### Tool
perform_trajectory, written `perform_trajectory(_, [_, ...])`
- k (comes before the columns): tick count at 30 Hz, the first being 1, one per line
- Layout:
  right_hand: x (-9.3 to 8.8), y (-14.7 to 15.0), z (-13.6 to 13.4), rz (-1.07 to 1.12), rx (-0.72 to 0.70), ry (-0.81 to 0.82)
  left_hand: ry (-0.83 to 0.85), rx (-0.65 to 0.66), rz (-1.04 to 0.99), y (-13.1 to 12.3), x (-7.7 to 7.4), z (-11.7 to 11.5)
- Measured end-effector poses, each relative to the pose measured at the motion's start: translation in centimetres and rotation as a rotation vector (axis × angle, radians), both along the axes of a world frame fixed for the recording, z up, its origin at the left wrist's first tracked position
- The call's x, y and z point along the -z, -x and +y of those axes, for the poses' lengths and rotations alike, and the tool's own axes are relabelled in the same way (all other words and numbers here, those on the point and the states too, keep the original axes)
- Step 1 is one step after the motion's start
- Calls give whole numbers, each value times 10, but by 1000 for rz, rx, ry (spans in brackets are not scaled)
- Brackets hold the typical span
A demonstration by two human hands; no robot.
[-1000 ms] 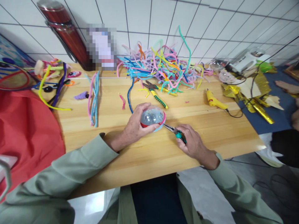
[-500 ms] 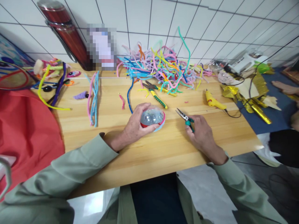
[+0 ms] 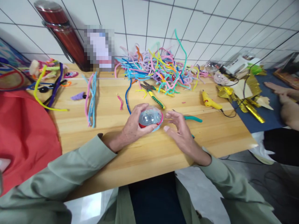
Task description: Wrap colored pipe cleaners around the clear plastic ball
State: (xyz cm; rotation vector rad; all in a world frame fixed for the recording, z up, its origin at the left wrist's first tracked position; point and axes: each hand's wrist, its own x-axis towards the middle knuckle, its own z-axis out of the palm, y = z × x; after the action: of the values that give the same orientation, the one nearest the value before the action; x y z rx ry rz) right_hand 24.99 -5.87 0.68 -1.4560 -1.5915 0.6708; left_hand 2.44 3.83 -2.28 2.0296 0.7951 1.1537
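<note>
1. My left hand (image 3: 132, 129) is clamped around a clear ball (image 3: 150, 116), the thumb along its near side and the fingers over its far left side.
2. The ball is in front of me, over the middle of the surface (image 3: 130, 152). It has red along its lower edge, with a pink strip (image 3: 161, 117) curving around its right side.
3. My right hand (image 3: 178, 130) holds nothing that I can see. Its thumb and fingers are parted, the tips just beside the ball, so my two hands are near each other but apart.
4. The teal-handled pliers (image 3: 193, 118) lie partly hidden behind my right hand; I cannot tell whether I am touching them.
5. Beyond the ball are the yellow-and-green-handled pliers (image 3: 157, 101), lying in front of a tangled heap of fuzzy stems (image 3: 156, 68) by the tiled wall (image 3: 161, 18).
6. To my left, blue and pink stems (image 3: 92, 101) lie side by side, near a small purple piece (image 3: 78, 96). Farther left is a red cloth (image 3: 28, 133), and a dark red flask (image 3: 62, 34) stands at the back.
7. To my right lies a yellow glue gun (image 3: 210, 101). Past it are gold foil (image 3: 255, 113) and another person's hands (image 3: 280, 90).
</note>
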Motion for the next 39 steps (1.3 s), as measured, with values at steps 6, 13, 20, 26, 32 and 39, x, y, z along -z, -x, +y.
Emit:
perform_trajectory(6, [17,14,17,177,-3,39,-49,6,-20,-2,2,0])
perform_trajectory(13, [15,17,15,181,-46,49,-27,21,16,1,0,1])
perform_trajectory(20, [11,22,18,248,-42,78,-39,27,26,1,-2,1])
perform_trajectory(26, [10,23,18,311,-38,112,-41,19,21,1,-2,0])
perform_trajectory(32, [13,25,19,368,-24,119,-43,22,14,0,-3,0])
perform_trajectory(39, [11,26,18,512,-83,176,-39,32,5,0,-2,0])
